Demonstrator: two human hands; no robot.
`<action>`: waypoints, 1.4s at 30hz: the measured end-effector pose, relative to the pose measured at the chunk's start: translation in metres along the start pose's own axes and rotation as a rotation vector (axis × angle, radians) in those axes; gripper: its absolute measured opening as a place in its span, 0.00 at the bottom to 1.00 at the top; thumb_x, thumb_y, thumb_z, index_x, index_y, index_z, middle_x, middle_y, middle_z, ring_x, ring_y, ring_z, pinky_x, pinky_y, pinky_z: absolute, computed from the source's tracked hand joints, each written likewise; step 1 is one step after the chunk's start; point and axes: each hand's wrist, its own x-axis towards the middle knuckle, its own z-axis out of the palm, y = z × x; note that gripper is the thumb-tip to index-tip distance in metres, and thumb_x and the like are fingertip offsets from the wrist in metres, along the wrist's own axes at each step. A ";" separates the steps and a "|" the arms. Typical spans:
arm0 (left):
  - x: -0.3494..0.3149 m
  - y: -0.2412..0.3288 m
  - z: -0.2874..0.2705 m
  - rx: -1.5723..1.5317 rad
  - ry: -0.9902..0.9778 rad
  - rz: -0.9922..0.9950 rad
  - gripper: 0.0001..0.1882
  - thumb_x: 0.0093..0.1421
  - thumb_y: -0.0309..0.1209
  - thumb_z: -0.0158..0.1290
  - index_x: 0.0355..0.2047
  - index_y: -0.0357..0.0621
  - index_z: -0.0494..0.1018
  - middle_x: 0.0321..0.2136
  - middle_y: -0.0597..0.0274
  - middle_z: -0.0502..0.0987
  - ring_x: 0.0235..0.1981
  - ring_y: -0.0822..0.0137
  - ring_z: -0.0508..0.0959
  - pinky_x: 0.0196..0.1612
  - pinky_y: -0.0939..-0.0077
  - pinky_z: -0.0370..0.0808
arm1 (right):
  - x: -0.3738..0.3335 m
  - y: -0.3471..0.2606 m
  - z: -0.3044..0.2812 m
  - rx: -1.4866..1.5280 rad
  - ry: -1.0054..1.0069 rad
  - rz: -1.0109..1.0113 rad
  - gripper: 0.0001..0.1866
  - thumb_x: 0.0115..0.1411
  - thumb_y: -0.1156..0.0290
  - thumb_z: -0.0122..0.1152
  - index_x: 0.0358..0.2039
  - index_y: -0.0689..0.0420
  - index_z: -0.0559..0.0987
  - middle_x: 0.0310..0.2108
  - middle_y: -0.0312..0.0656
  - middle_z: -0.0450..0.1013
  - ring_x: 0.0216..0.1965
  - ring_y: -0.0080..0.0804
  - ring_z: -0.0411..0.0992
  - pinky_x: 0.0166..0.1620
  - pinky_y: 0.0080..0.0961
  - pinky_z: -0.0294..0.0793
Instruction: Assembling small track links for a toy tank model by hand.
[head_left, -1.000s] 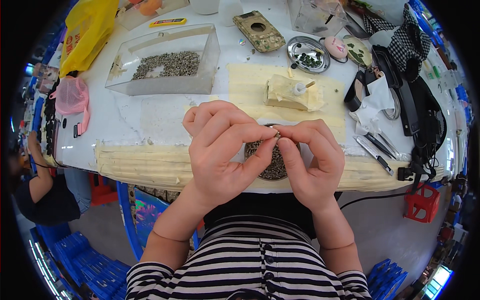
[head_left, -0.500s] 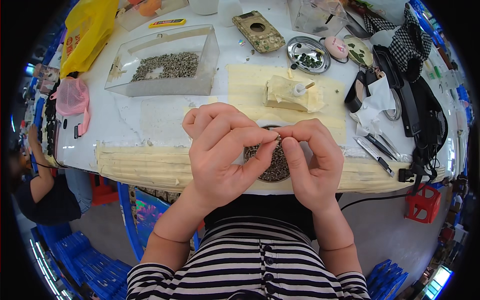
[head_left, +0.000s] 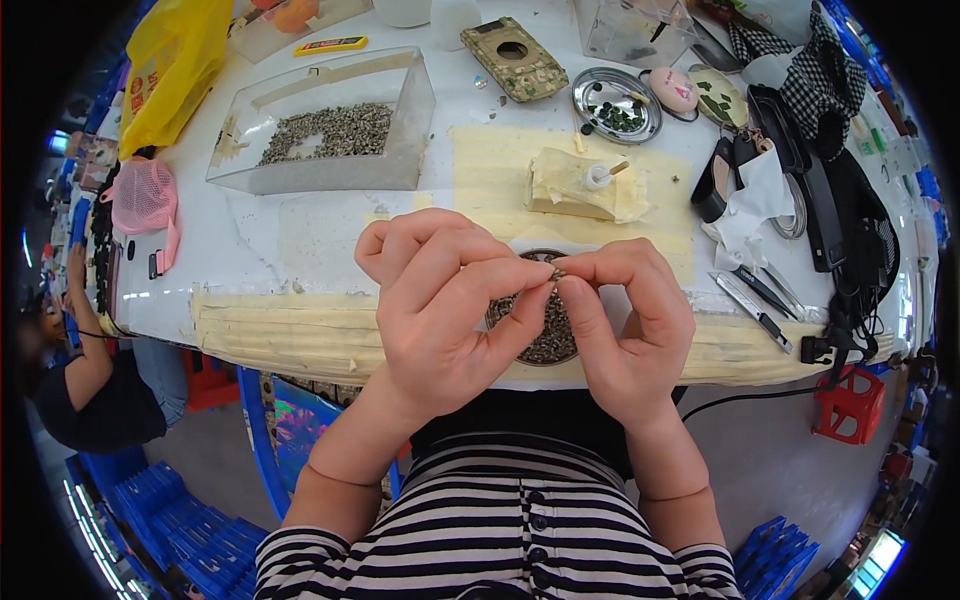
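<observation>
My left hand [head_left: 440, 305] and my right hand [head_left: 628, 325] meet fingertip to fingertip over a round dish [head_left: 541, 252] full of small brownish-grey pieces [head_left: 550, 340]. Thumb and forefinger of each hand are pinched together. Between them sits a tiny brownish piece [head_left: 557, 274], too small to make out its kind. The dish is partly hidden by my fingers. Just beyond it, a small bottle [head_left: 598, 178] with a stick in its neck stands in a block wrapped in yellow tape [head_left: 570, 208].
A clear bin [head_left: 400, 170] of similar grey pieces stands at left, near a yellow bag [head_left: 175, 75]. Farther back lie a camouflage model hull [head_left: 515, 60] and a metal dish [head_left: 655, 125] of dark green bits. A utility knife [head_left: 752, 312] and tweezers [head_left: 783, 290] lie right. Another person [head_left: 100, 390] sits far left.
Both hands keep their pinch above the dish. My fingertips have shifted slightly, and the tiny piece between them shows more plainly. At far left, the other person's arm has moved a little.
</observation>
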 end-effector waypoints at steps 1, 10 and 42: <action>0.000 0.000 0.000 0.008 -0.001 0.002 0.12 0.41 0.26 0.67 0.29 0.52 0.80 0.27 0.74 0.75 0.36 0.66 0.73 0.44 0.68 0.56 | 0.000 0.000 0.000 -0.002 0.007 -0.003 0.06 0.52 0.84 0.67 0.32 0.64 0.82 0.29 0.41 0.75 0.30 0.29 0.71 0.33 0.22 0.71; 0.002 0.004 -0.006 0.038 -0.072 -0.059 0.13 0.41 0.20 0.66 0.29 0.45 0.80 0.29 0.66 0.76 0.38 0.59 0.73 0.44 0.68 0.67 | -0.002 0.001 0.001 -0.081 0.068 -0.071 0.12 0.48 0.84 0.70 0.35 0.60 0.84 0.28 0.40 0.75 0.28 0.31 0.71 0.31 0.23 0.71; 0.003 0.000 -0.005 -0.001 -0.082 -0.102 0.12 0.41 0.26 0.67 0.28 0.51 0.80 0.28 0.72 0.76 0.36 0.66 0.74 0.44 0.70 0.58 | 0.003 0.004 -0.003 -0.011 -0.042 0.009 0.10 0.50 0.82 0.69 0.35 0.63 0.82 0.29 0.42 0.76 0.29 0.33 0.73 0.33 0.23 0.72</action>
